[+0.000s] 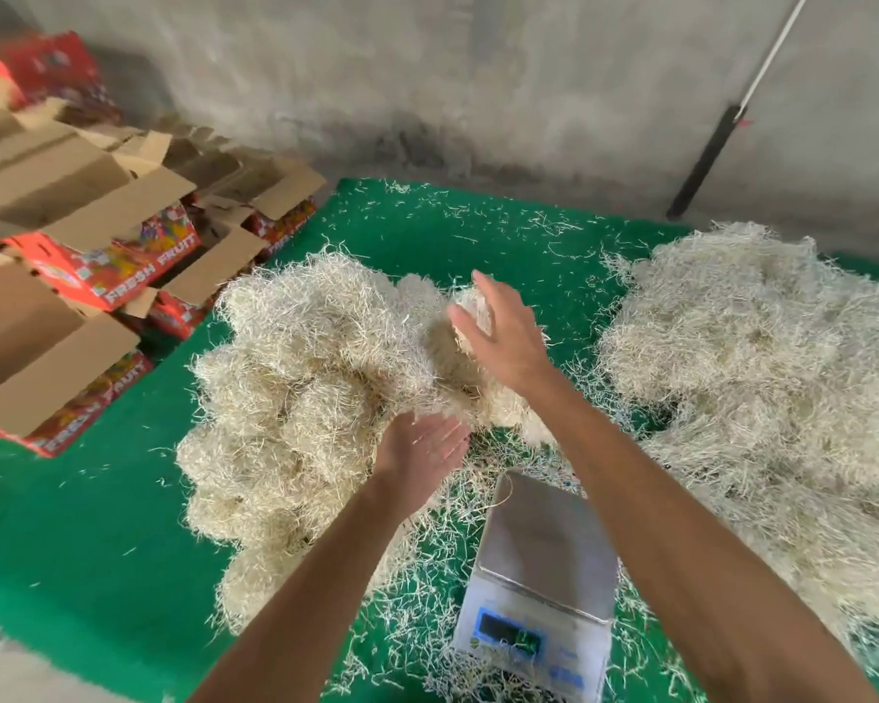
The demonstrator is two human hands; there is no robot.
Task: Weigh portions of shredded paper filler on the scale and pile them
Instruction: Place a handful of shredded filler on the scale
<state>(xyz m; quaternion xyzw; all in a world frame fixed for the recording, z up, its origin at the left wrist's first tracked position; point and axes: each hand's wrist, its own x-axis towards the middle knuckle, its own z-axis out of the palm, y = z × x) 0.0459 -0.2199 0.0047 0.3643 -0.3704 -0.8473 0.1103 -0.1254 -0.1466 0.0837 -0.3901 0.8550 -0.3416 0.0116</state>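
Both hands are out over the left pile (295, 398) of shredded paper filler, which lies at about ten o'clock from the scale (541, 575) on the green mat (72, 550). The left hand (419, 449) has its palm up and fingers straight at the pile's near edge, touching the strands; the right hand (498, 337) hovers with fingers spread wide over a small clump (470, 312) at the pile's far right rim, and neither hand grips anything that I can make out. The scale's steel platter (549, 540) carries only a stray strand or two, so this looks like the piling step, with a weighed portion just added to the heap. A second, larger heap (762, 378) lies at two o'clock from the scale, well apart from the first, and I judge it to be the unweighed supply. The next move probably calls for reaching to that heap, pulling off a loose handful and laying it on the platter; the display (508, 631) is too blurred to read. At ten o'clock of the view, open fruit cartons (97, 276) stand stacked with flaps up; what they hold, if anything, cannot be seen from here.
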